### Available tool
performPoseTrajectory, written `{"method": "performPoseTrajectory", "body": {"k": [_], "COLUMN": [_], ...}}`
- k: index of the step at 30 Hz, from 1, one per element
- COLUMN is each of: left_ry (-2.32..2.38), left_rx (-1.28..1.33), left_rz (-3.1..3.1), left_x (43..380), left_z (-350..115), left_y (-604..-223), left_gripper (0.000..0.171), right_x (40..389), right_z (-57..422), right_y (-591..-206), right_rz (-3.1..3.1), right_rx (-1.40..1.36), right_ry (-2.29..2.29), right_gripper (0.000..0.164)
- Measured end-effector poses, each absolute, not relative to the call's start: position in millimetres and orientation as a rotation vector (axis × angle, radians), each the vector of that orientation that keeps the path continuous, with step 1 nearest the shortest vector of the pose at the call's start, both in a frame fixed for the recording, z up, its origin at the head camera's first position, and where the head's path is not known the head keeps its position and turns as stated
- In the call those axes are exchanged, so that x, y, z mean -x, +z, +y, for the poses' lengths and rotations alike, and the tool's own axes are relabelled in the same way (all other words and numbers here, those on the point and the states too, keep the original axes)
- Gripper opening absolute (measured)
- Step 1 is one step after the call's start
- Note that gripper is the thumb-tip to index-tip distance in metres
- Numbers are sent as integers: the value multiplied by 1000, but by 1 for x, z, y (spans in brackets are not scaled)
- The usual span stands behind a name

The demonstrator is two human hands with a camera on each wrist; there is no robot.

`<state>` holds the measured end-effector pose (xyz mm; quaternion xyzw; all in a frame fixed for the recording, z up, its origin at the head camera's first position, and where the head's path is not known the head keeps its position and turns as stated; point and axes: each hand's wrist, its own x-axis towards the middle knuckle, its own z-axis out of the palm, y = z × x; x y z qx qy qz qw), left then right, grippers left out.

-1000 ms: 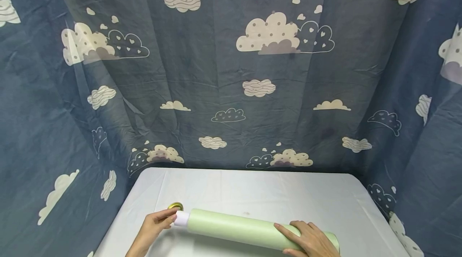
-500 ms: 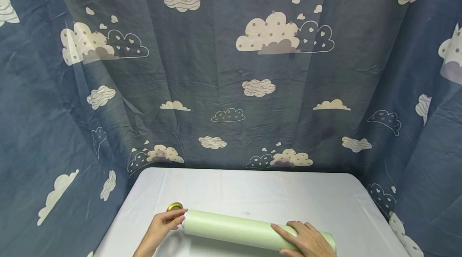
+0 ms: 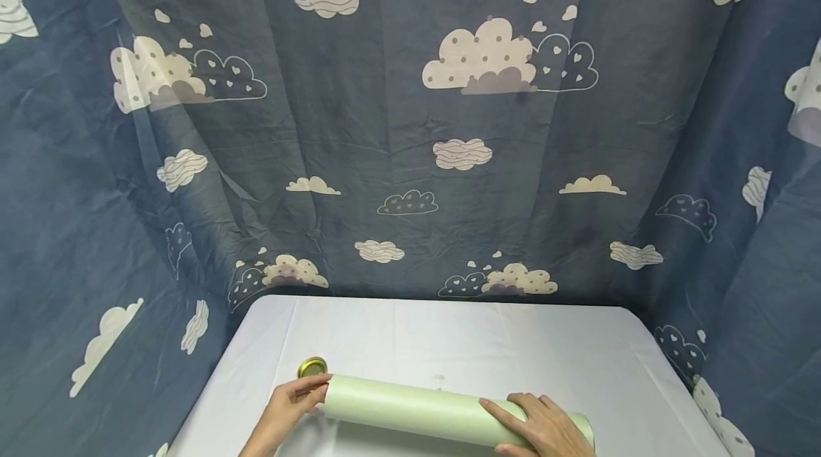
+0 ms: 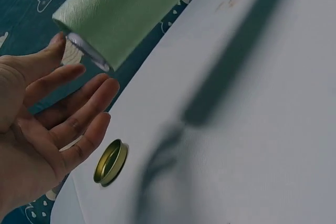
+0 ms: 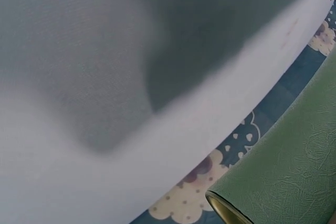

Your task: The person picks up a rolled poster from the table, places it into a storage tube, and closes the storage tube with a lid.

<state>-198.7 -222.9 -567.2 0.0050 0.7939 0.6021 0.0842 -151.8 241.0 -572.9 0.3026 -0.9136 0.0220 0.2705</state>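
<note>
A long pale green tube [image 3: 404, 407], leathery in texture, is held slightly tilted above the white table. My right hand [image 3: 541, 425] grips it near the right end, thumb below and fingers over the top. At the left end is my left hand [image 3: 285, 411], its thumb touching the mouth of the tube and its other fingers loosely extended in the left wrist view. A white roll [image 4: 86, 51] sits inside that mouth, only its end showing. The right wrist view shows the tube's other end with a gold metal rim [image 5: 226, 211].
Behind my left hand a gold round lid [image 3: 312, 366] lies on the white table [image 3: 513, 343], hollow side showing in the left wrist view. A dark blue cloud-print curtain [image 3: 410, 122] surrounds the table at the back and sides.
The white roll, which stuck out of the tube's left end, has gone into it. My left hand has moved right with it, up to the mouth; the tube has shifted slightly left.
</note>
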Motion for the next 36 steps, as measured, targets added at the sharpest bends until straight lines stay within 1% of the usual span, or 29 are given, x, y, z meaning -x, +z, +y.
{"method": "performPoseTrajectory", "body": {"k": [2,6,9,13,17,24,29,36], "left_ry": [1815,1708,1478,1211,989,562,341,232], "left_rx": [14,80,91,-21,-120,-246,-302,-352], "left_rz": [2421,2762,3044,3223,3350,3484,3493,3518], "left_x": [198,199,202,204,210,228,239,244], "left_z": [-225,-230,-233,-237,-238,-233,-227,-221], "left_y": [-569,-577,-587,-602,-613,-628,-631,-630], "left_gripper": [46,42,51,66,71,71,72,60], "right_x": [152,151,151,150,149,148,147,148], "right_z": [242,244,245,246,247,247,248,248], "right_y": [-572,-572,-573,-574,-573,-574,-575,-577], "right_rz": [-2452,-2446,-2451,-2487,-2533,-2543,-2571,-2517], "right_rx": [-815,-805,-791,-779,-771,-751,-750,-760], "right_ry": [63,69,67,62,71,28,29,30], "right_gripper": [65,65,65,65,65,64,64,66]}}
